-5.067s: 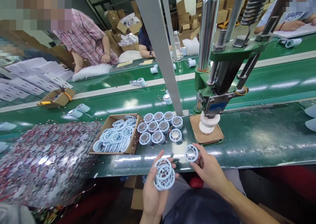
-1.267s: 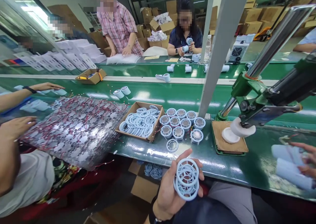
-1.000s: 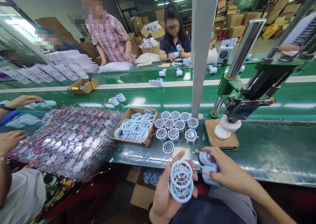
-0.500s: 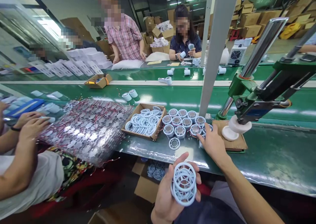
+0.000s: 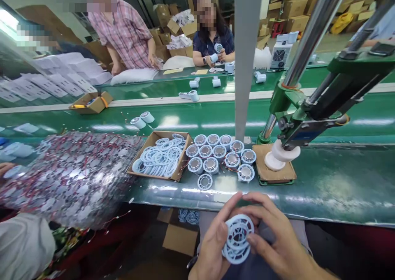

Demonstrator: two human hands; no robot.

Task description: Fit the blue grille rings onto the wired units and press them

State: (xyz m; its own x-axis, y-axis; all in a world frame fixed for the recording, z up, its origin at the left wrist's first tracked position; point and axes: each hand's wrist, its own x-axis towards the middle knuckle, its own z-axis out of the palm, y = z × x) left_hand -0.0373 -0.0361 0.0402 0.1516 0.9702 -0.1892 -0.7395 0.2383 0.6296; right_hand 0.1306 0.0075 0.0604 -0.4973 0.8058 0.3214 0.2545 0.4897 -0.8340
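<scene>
- The counter carries a green press, a cardboard box of rings, and round motor cups in rows; the row gained a cup on its right end.
- The right hand has come back from the cups to the lap, fingers pinching the top ring.
- The left hand stays curled around the stack of pale blue rings, held between both hands below the counter edge.

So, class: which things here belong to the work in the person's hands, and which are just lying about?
In the work:
left hand
right hand
stack of blue grille rings
box of rings
round housings

Lying about:
wired parts bag
water-clear bag of white filling
small cardboard tray
</scene>
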